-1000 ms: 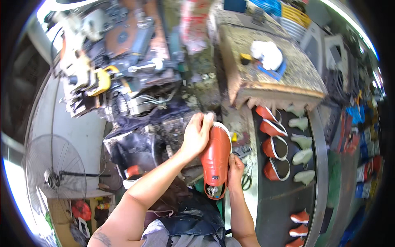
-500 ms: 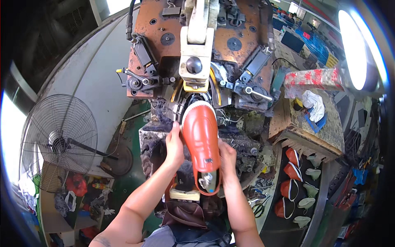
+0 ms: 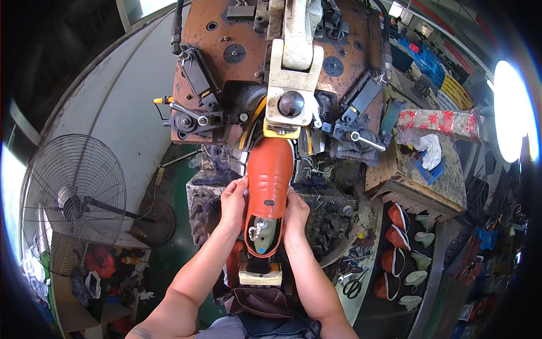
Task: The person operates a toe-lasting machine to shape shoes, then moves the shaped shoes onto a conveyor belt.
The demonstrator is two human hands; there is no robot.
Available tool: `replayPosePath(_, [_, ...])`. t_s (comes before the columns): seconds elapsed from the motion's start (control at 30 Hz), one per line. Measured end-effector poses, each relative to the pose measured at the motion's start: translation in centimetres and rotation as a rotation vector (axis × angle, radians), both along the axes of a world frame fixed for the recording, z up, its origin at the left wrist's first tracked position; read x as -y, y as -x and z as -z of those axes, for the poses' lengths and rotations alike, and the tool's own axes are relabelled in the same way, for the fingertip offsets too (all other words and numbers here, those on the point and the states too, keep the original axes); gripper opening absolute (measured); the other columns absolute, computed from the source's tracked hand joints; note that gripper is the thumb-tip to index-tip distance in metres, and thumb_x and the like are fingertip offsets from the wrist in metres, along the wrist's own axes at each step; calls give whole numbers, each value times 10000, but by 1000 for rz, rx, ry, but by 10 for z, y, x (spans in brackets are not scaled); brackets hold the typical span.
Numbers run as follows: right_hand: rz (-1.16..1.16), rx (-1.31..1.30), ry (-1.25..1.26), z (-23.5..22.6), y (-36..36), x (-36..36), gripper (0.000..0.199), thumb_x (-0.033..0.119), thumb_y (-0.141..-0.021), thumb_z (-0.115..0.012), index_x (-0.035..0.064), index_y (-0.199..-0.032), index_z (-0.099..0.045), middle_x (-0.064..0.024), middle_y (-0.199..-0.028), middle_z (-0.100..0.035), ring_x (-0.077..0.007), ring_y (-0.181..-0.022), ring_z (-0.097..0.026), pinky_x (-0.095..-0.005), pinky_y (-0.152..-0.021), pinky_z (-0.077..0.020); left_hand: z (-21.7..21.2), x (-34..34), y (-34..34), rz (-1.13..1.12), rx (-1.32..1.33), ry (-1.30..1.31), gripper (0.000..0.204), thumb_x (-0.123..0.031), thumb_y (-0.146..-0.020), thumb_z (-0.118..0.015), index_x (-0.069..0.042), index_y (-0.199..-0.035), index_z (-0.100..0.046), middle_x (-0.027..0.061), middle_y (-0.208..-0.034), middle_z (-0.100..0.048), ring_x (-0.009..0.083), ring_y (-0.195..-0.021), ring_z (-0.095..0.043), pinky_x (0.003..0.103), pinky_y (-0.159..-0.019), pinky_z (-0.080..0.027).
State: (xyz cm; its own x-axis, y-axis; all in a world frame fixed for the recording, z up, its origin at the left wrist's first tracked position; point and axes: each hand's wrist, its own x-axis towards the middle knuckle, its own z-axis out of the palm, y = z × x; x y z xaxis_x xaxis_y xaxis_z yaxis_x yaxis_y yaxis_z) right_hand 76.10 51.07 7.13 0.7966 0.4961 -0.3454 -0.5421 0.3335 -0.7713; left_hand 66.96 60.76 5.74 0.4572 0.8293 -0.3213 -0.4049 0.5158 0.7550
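A red-brown leather shoe upper (image 3: 269, 176) is stretched over a grey-green shoe last (image 3: 264, 238), whose top shows through the heel opening. My left hand (image 3: 232, 199) grips the left side of the upper, thumb along its edge. On the opposite side my right hand (image 3: 296, 213) is closed around the lower edge, its fingertips partly hidden by the shoe. The toe points away from me and reaches the yellow pad (image 3: 281, 133) beneath the machine's white press arm (image 3: 293, 82). Whether pad and toe touch, I cannot tell.
A brown machine plate (image 3: 237, 73) with levers spreads behind the shoe. Left stands a wire fan (image 3: 73, 198). At right, a wooden box (image 3: 423, 175) holds a white cloth; below it a rack carries red uppers (image 3: 397, 237) and pale lasts (image 3: 416, 277). Scissors (image 3: 354, 287) lie nearby.
Both hands have moved the shoe forward, toe in toward the yellow pad. The white toe edge that showed before is now out of sight. The view has shifted slightly.
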Motion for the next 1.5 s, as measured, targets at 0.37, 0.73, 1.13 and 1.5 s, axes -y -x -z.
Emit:
replayPosePath(0.37, [-4,-33,15,-4,3,1,290,177,-996,-550,-20,-806,-645,-48,-769,-650,-88,-639,-559,-248,-594,-468,-5,0,-1,-36,50,116,123,-183,-952,-622,-80,-887,-603,9,-813,-636,101,-682,-606,273,-645,-530])
replayPosePath(0.73, [7,23,6,13,-7,3,234,135,-974,-569,-27,-826,-649,-46,-783,-645,-93,-659,-579,-251,-594,-482,-13,14,-3,-89,26,191,151,-154,-920,-650,-10,-880,-639,79,-845,-677,143,-678,-638,300,-620,-546])
replayPosePath(1.13, [-19,-12,-98,40,-9,19,297,181,-1002,-514,-4,-797,-623,-31,-741,-601,-92,-636,-550,-249,-527,-422,14,10,1,-133,-164,-89,244,-195,-950,-622,-50,-755,-599,-38,-675,-569,59,-539,-434,235,-504,-360])
replayPosePath(1.5, [214,912,1092,128,-121,149,249,81,-846,-597,-73,-1040,-613,-251,-1041,-613,-422,-1022,-555,-474,-934,-419,165,36,134,990,-1079,-1485,389,-172,-777,-706,-31,-1126,-606,228,-985,-623,394,-1021,-613,446,-844,-520])
